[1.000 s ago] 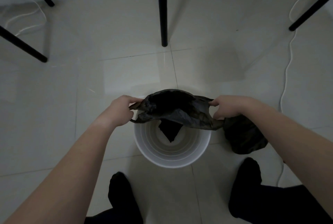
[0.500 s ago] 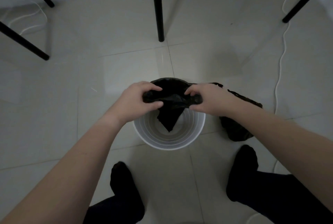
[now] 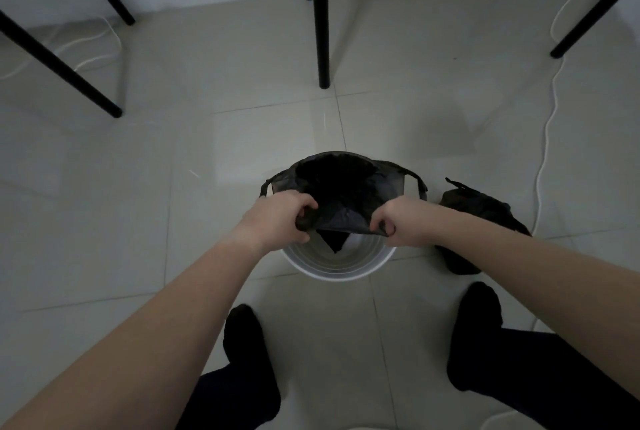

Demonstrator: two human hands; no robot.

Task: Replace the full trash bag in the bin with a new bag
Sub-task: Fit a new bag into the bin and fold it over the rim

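Full black tied trash bag (image 3: 478,211) is out, on the floor just right of the white round plastic bin (image 3: 337,272). New black plastic bag (image 3: 346,187) hangs into the bin, and its far edge looks to be over the rim. Left hand (image 3: 277,218) and right hand (image 3: 403,222) each pinch its near edge, which is not yet hooked on.

Floor (image 3: 138,222): pale glossy tiles, thin grout lines. On it:
- round white bin (image 3: 339,275)
- black bag (image 3: 478,211) just right of the bin, apparently tied shut
- slim black furniture legs (image 3: 320,31)
- white cable (image 3: 543,152) trailing along the right
- two feet (image 3: 242,336) in dark socks
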